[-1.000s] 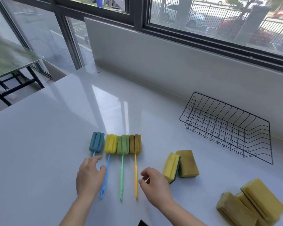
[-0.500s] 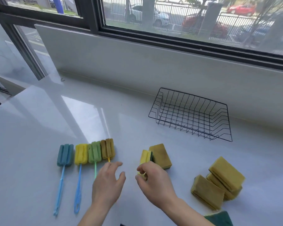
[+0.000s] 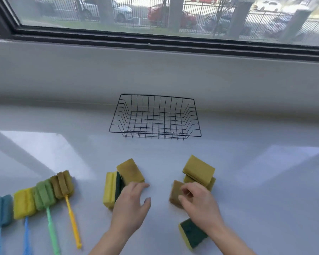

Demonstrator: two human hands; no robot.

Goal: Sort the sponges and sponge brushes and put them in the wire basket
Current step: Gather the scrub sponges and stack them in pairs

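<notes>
Head view: the basket (image 3: pixel 155 118) sits at the back of the worktop (image 3: pixel 256 181), under the window (image 3: pixel 155 13), and not one thing lies in it.
Brushes: four brushes (image 3: pixel 44 196) lie in a row at the left, heads touching and handles pointing at the person. That group looks sorted, I'd say.
Sponges: six on show, all on the worktop, on the near side of the basket and well apart from it.
Left pair: a yellow sponge (image 3: pixel 110 190) stands on edge, touching a worn sponge (image 3: pixel 130 172) just behind it.
Right group: a stack (image 3: pixel 199 170) of two, a brown sponge (image 3: pixel 175 195) in front of it, and a green-topped sponge (image 3: pixel 191 234) nearest the person.
Hands: the left hand (image 3: pixel 131 207) is spread flat and gripping nothing, over the yellow sponge's near end; touching or just above it, I can't tell. The right hand (image 3: pixel 199 203) has its fingers curled round the brown sponge, gripping it.
Progress: early going, by my judgement. The sponges are only part-gathered and all the loading is left to do.
Hidden: the right hand and brown sponge are smeared with blur. The stack's lower sponge is mostly covered. The right forearm crosses the green-topped sponge. Two brush handles run off the bottom edge, and the teal head is cut off at the left.
</notes>
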